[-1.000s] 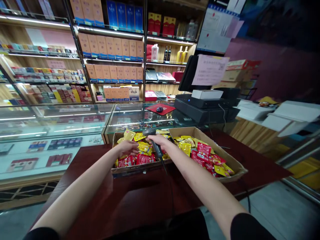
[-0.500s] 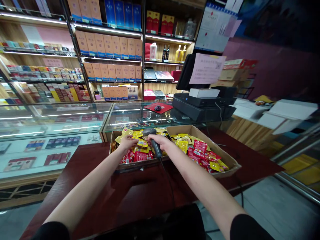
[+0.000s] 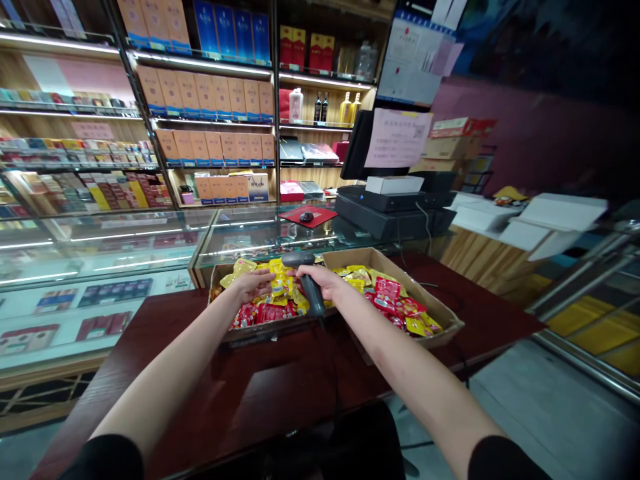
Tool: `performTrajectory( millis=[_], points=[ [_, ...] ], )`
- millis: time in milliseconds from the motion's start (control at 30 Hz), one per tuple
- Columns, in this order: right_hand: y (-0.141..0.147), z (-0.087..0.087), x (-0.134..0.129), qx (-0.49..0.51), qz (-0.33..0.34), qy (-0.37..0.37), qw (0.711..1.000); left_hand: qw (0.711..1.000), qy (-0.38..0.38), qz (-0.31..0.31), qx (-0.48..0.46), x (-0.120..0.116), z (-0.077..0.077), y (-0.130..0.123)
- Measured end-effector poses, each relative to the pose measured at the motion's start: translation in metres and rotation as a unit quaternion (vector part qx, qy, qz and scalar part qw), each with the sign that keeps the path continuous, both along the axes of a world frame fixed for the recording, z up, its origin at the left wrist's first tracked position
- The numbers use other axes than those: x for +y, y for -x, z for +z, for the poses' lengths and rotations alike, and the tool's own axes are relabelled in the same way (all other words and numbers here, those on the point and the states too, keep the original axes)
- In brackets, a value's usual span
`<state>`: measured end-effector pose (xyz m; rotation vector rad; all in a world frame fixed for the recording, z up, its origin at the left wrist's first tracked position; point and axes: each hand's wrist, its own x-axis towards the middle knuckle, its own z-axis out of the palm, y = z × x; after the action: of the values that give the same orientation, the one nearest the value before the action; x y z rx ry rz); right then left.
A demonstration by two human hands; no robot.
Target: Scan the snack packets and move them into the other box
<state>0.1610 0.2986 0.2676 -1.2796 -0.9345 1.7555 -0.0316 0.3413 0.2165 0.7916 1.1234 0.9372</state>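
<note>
The right hand [image 3: 324,281] is closed around a black barcode scanner [image 3: 313,300], which it holds over the far middle of a low cardboard tray [image 3: 350,259]. The left hand [image 3: 247,285] stays open on yellow packets [image 3: 277,277] beside red packets [image 3: 270,313]. The tray stands on a dark red table [image 3: 250,380].

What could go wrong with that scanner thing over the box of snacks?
The right hand holds a barcode scanner above the snack packets, so a slip might drop it onto them. Its cord seems to run down past the cardboard box and could snag. The left hand might knock packets over the box's low rim.
</note>
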Motion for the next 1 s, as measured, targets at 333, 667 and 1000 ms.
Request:
performTrajectory(
  millis=[333,667,1000],
  points=[
    [-0.002,-0.027,-0.016,-0.074,-0.092,-0.104,0.988,0.996,-0.078,0.02,0.043,0.016,-0.013,-0.011],
    [0.017,-0.051,-0.055,-0.155,-0.044,-0.194,0.968,0.989,-0.126,0.051,-0.063,0.02,-0.006,-0.004],
    [0.036,-0.054,-0.069,-0.17,-0.043,-0.201,0.964,0.983,-0.157,0.036,-0.086,0.022,-0.001,0.001]
  ],
)
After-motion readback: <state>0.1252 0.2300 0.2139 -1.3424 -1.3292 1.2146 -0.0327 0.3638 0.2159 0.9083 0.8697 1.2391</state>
